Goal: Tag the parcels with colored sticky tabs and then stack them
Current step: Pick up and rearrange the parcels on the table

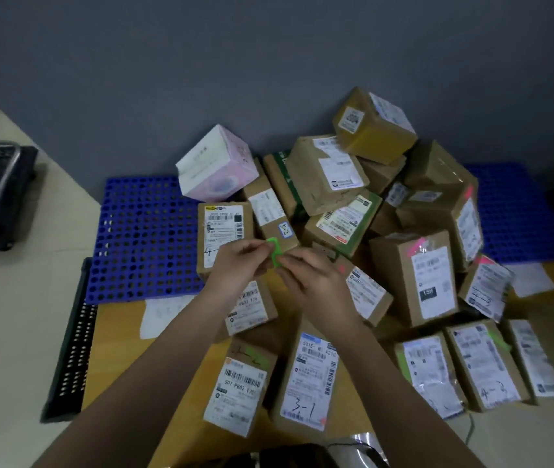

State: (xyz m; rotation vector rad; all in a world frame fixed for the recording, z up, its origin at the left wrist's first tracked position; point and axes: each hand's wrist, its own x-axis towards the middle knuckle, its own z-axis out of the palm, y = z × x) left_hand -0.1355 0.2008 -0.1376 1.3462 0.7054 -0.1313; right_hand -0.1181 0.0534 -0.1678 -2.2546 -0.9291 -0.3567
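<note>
Green sticky tab (274,252), brown parcels (410,275)
You pinch the curled tab above labelled cardboard boxes, some heaped, some lying flat in front.

Grey wall (201,62), pale floor (15,315), blue perforated mats (140,238), dim light

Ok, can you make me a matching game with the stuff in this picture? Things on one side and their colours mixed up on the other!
Things:
1. small sticky tab pinched between the left hand and the right hand
2. perforated plastic mat under the parcel pile
3. square tissue-style box at the back left of the pile
4. tall cardboard parcel with the black "15M" label

Colours:
A. brown
B. bright green
C. pink and white
D. blue

Pairs: 1-B, 2-D, 3-C, 4-A
</note>
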